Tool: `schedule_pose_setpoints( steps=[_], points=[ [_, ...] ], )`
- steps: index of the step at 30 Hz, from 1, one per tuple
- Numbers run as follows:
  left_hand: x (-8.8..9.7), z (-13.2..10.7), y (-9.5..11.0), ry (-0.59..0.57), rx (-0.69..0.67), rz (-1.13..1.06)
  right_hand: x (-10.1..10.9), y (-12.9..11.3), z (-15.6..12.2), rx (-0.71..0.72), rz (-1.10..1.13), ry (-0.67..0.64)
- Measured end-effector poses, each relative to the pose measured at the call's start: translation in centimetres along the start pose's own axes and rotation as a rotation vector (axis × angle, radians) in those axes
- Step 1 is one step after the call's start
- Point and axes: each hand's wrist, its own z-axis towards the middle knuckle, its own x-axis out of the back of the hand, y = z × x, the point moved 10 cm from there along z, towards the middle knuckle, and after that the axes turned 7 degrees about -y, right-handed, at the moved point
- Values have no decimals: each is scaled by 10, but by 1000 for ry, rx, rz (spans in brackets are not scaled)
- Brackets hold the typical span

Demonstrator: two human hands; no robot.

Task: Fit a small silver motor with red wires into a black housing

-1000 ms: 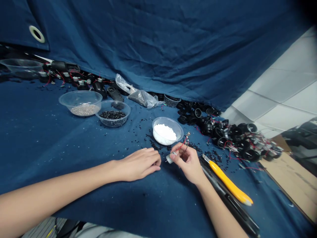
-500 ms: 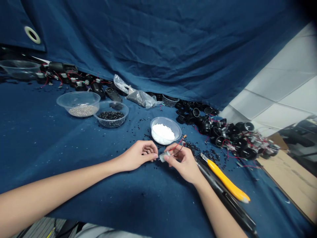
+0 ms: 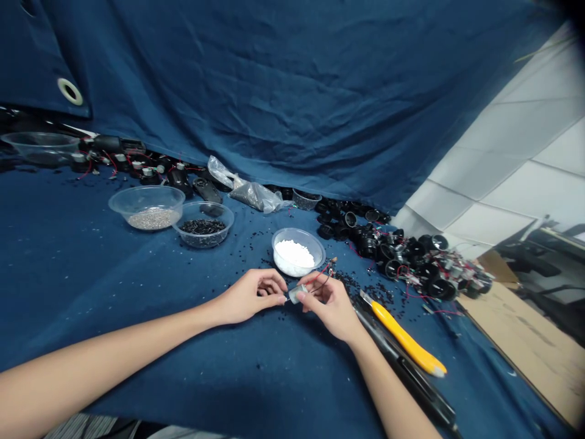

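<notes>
My right hand (image 3: 331, 305) pinches a small silver motor (image 3: 297, 294) with thin red and black wires (image 3: 322, 275) trailing up from it. My left hand (image 3: 251, 296) has its fingertips pinched together right at the motor's end, touching it; whatever tiny piece it holds is too small to make out. Both hands hover just above the blue cloth (image 3: 91, 274), in front of a clear bowl of white pellets (image 3: 297, 251). Small black bits (image 3: 365, 286) are scattered around them.
Left of centre stand a bowl of grey grains (image 3: 148, 207) and a bowl of black parts (image 3: 203, 224). A yellow-handled knife (image 3: 402, 338) lies right of my right wrist. Black wired housings (image 3: 411, 259) pile at right and along the back; a plastic bag (image 3: 249, 192) lies behind.
My left hand rose from lying flat on the cloth and closed into a pinch at the motor's end. My right hand brought the motor leftward to meet it.
</notes>
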Motion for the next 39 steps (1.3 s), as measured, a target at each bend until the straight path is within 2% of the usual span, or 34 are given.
schedule_pose_setpoints(
  steps=[15,28,32,35,39],
  points=[
    [-4,-1,-1,-24,-7,77,-3,3,0,-11,-49,-12],
    [-8,-1,-9,-60,27,37,-8,-22,-9,83,-248,-19],
    [-18,-9,-4,-63,60,-21,-14,-49,-27,177,-392,7],
    [-37,-18,1,-106,84,-81,-22,-69,-54,258,-527,50],
    [-56,-26,3,-150,97,10,-39,-74,-81,325,-657,49]
  ],
)
